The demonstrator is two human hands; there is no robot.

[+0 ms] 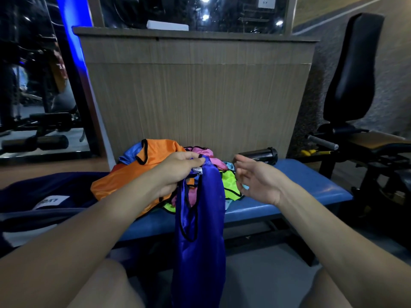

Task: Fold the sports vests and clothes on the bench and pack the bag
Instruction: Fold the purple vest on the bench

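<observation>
The left hand (178, 166) pinches the top edge of a royal-blue sports vest (201, 230) with black trim, which hangs straight down from the fingers in front of the blue padded bench (300, 185) and between the person's knees. The right hand (255, 181) hovers just beside the vest, fingers loosely spread and holding nothing. Behind the hands, a heap of vests lies on the bench: an orange vest (133, 172) on top at the left, a pink one (204, 152) behind, and a neon-yellow one (231, 185) at the right. A dark navy bag (44, 194), probably the one to pack, sits at the bench's left end. A black bottle (260, 155) lies on its side near the wood-grain panel (200, 96).
</observation>
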